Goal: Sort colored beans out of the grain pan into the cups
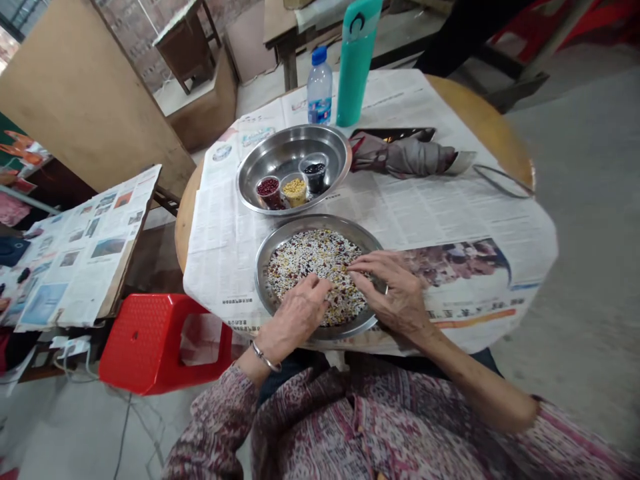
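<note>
Left hand (299, 313): fingertips rest in the mixed beans and grains (315, 277) at the near side of the pile, knuckles raised; a metal bangle (265, 357) circles the wrist.
Right hand (393, 287): comes in from the right, fingers stretched over the mix, the palm close above the right rim of the shallow steel plate (320, 223).
Hands: apart, both at the mix, clamped on nothing that shows; whether any fingertips pinch grains, I cannot tell.
Mix: a round, fairly even layer of white grains with red, yellow and dark beans, filling the plate directly in front of the person, with no long axis.
Nearer hand: the right hand is nearer the plate's right rim, the left nearer its front rim.
In the way: nothing stands between the hands and the plate.
Basin: a larger steel basin (265, 167) sits just beyond the plate, the 2 rims nearly touching.
Cups: 3 small clear cups stand in the basin, holding red beans (269, 191), yellow grains (295, 191) and black beans (315, 177).
Surface: a round wooden surface (483, 113) spread with newspaper (425, 213).
Far side: a water bottle (319, 87), a teal flask (355, 63) and a folded grey umbrella (400, 157).
Left side: a red plastic stool (155, 340) stands by the surface.
</note>
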Motion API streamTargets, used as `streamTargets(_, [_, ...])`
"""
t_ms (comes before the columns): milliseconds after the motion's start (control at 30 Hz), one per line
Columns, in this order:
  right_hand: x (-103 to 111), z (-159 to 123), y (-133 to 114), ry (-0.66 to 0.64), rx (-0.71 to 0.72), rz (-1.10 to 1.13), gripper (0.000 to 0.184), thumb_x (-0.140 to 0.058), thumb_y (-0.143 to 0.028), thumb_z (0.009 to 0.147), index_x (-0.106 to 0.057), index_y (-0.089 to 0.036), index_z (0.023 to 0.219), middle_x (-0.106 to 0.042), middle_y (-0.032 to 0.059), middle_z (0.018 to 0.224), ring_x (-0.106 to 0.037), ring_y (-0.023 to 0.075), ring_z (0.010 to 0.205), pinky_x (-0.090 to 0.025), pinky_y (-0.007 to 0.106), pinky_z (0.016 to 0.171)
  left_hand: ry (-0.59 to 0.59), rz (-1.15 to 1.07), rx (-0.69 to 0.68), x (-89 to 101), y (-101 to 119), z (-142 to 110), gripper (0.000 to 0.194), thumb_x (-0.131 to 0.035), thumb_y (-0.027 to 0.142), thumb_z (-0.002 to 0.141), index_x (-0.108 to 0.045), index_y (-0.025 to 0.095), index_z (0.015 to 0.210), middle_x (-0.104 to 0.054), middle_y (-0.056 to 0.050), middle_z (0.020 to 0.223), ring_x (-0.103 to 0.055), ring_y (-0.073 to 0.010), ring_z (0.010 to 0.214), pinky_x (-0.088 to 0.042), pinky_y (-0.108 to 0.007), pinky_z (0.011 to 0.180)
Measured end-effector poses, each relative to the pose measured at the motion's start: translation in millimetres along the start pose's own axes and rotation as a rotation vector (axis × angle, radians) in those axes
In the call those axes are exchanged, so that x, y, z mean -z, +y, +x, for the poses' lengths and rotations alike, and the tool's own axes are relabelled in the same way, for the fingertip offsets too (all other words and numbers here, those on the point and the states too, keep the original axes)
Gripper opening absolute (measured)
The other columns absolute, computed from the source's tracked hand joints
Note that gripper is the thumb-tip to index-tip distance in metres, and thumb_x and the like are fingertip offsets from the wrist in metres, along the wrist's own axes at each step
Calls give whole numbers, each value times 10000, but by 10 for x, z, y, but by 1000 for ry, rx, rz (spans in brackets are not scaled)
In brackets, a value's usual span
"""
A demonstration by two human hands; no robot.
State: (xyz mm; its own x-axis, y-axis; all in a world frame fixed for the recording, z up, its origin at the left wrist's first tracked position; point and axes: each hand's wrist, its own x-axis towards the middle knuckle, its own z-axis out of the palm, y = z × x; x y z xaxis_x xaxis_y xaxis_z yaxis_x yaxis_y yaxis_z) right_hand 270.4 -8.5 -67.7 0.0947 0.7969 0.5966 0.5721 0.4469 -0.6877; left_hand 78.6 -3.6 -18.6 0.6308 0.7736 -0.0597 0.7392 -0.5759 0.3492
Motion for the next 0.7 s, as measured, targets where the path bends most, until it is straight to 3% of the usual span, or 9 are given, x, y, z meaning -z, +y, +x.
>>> streamTargets(100, [0,9,9,-5,-16,17,126,-604,-275,915,-718,-305,869,-762,58,901,-702,285,908,-547,519,897,78,78,-70,35,-54,141,346,-593,92,925,-542,247,1231,-588,-73,1188,-580,-254,1127,-555,-413,958])
streamTargets(233, [3,12,7,-15,-30,24,126,-605,-266,913,-715,-298,860,-763,53,897,-701,283,913,-553,511,891,286,151,111,57,-216,231,600,-831,328,799,-521,235,1305,-514,-142,1353,-511,-356,1203,-525,-543,974])
streamTargets(300, [2,12,4,-14,-32,29,129,-603,-257,915,-711,-292,853,-761,51,884,-697,276,904,-555,499,885,272,133,137,40,-291,224,494,-810,320,822,-565,225,1242,-546,-134,1276,-537,-334,1151,-533,-524,951])
streamTargets(400, [2,14,1,-9,-28,36,131,-605,-247,916,-706,-283,842,-758,52,869,-691,269,889,-555,488,874,228,40,110,-3,-354,169,192,-656,128,908,-621,213,1077,-601,-72,1068,-600,-240,1019,-550,-420,930])
streamTargets(567, [3,20,-1,-15,-30,39,141,-607,-246,908,-716,-281,826,-759,50,851,-688,266,873,-550,494,877,215,-112,104,-69,-293,71,215,-590,24,895,-654,211,979,-662,-22,921,-660,-184,892,-561,-357,904])
streamTargets(700, [0,15,7,-21,-41,40,154,-597,-247,908,-726,-286,832,-759,54,859,-685,274,891,-549,501,882,138,-185,-23,-101,-127,89,228,-556,33,923,-655,216,1016,-673,-20,954,-672,-173,914,-573,-336,893])
